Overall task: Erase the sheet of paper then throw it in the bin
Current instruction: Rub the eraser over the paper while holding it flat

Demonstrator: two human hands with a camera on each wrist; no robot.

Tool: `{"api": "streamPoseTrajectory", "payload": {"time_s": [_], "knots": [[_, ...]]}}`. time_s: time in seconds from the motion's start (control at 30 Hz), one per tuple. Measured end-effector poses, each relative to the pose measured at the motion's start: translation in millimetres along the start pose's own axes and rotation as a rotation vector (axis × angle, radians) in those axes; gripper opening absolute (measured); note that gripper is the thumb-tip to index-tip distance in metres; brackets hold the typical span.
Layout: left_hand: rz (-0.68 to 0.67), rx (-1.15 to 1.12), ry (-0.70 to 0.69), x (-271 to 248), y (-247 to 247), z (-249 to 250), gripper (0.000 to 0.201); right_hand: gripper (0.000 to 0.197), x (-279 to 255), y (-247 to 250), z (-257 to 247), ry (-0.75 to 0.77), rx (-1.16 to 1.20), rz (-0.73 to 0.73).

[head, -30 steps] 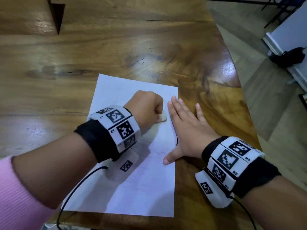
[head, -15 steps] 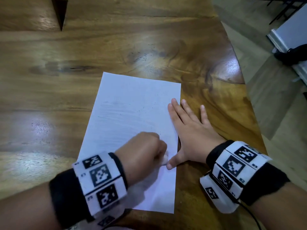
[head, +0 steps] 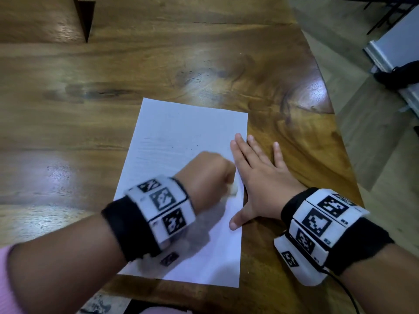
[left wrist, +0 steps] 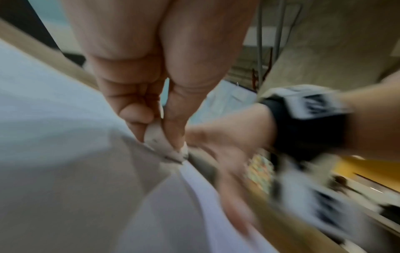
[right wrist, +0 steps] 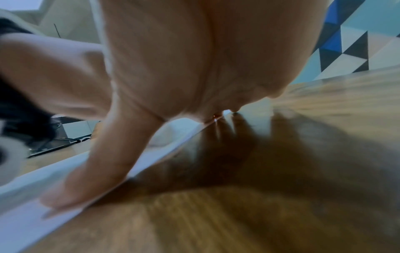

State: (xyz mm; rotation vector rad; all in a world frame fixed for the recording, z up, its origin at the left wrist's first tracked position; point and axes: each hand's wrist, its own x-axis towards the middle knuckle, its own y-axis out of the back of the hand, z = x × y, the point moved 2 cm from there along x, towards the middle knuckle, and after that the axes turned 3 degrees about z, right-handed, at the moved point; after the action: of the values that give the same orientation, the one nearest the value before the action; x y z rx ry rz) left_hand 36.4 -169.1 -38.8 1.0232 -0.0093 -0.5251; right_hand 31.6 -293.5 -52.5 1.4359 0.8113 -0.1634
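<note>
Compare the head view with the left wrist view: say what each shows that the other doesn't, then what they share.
Head view only: the whole sheet of paper with all four edges, and faint marks across its upper half.

Left wrist view only: the left hand pinching a smudged white eraser against the sheet.

Both: the right hand lying flat at the sheet's right edge, and the wooden table.

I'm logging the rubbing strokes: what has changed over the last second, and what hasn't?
The left hand, gripping the small white eraser, slid from the upper part of the white sheet of paper toward the person, then partway back up. It kept its grip throughout. The right hand stayed flat on the sheet's right edge, and the sheet stayed on the brown wooden table.
</note>
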Motion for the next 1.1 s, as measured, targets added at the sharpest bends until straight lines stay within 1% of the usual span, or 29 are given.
{"api": "streamPoseTrajectory", "payload": {"time_s": [0.03, 0.07, 0.1, 0.17, 0.2, 0.23, 0.27, 0.33, 0.4, 0.43, 0.5, 0.57, 0.6, 0.63, 0.7, 0.77, 0.8, 0.83, 0.93, 0.97, 1.03, 1.1], "knots": [[0.034, -0.02, 0.041, 9, 4, 1, 0.012, 0.157, 0, 0, 0, -0.003, -0.005, -0.002], [0.048, -0.033, 0.046, 14, 5, 2, 0.014, 0.157, 0, 0, 0, -0.004, -0.007, -0.003], [0.046, -0.021, 0.022, 12, 4, 3, 0.014, 0.157, 0, 0, 0, -0.004, -0.005, -0.005], [-0.002, -0.001, -0.071, -10, -3, 7, 0.02, 0.158, 0, 1, 0, 0.002, 0.013, -0.009], [-0.055, -0.01, -0.109, -23, -6, 9, 0.023, 0.159, 0, 0, 0, 0.003, 0.017, -0.013], [-0.105, -0.04, -0.124, -31, -9, 9, 0.023, 0.16, 0, 0, 1, 0.003, 0.015, -0.018], [-0.125, -0.062, -0.115, -32, -10, 8, 0.018, 0.161, 1, 0, 0, 0.003, 0.01, -0.023], [-0.075, -0.032, -0.066, -14, -4, 4, 0.01, 0.162, 1, 1, 0, -0.001, 0.005, -0.029], [0.025, 0.027, -0.019, 5, 0, 2, 0.012, 0.161, 1, 1, 0, -0.007, -0.005, -0.039], [0.039, 0.031, -0.007, 8, 0, 1, 0.013, 0.16, 1, 1, 0, -0.009, -0.011, -0.044], [0.002, -0.012, -0.062, -5, -7, 2, 0.012, 0.161, 0, 1, -1, -0.009, -0.019, -0.052], [-0.095, -0.057, -0.108, -26, -14, 4, 0.012, 0.162, 1, 1, 0, -0.004, -0.02, -0.06], [-0.117, -0.064, -0.113, -28, -16, 4, 0.011, 0.163, 1, 1, 0, -0.003, -0.019, -0.065], [-0.111, -0.045, -0.115, -25, -14, 5, 0.01, 0.163, 1, 1, 0, -0.003, -0.018, -0.068], [-0.045, 0.002, -0.084, -7, -7, 9, 0.012, 0.163, 2, 1, -1, -0.007, -0.023, -0.072], [0.026, -0.008, -0.062, 5, -5, 11, 0.013, 0.162, 2, 1, -1, -0.015, -0.036, -0.072], [0.037, -0.022, -0.073, 3, -7, 10, 0.012, 0.162, 2, 1, -1, -0.016, -0.039, -0.072], [0.025, -0.031, -0.096, -6, -9, 10, 0.011, 0.163, 2, 1, -1, -0.013, -0.036, -0.072], [-0.141, -0.054, -0.143, -33, -16, 4, 0.014, 0.163, 1, 0, 0, -0.007, -0.036, -0.06], [-0.166, -0.048, -0.147, -34, -17, 3, 0.013, 0.163, 1, 0, 0, -0.007, -0.039, -0.058], [-0.132, -0.017, -0.131, -24, -11, 4, 0.011, 0.163, 2, 0, -1, -0.01, -0.04, -0.061], [-0.012, 0.051, -0.058, 2, 1, -3, 0.014, 0.163, 2, 0, -1, -0.017, -0.056, -0.061]]}}
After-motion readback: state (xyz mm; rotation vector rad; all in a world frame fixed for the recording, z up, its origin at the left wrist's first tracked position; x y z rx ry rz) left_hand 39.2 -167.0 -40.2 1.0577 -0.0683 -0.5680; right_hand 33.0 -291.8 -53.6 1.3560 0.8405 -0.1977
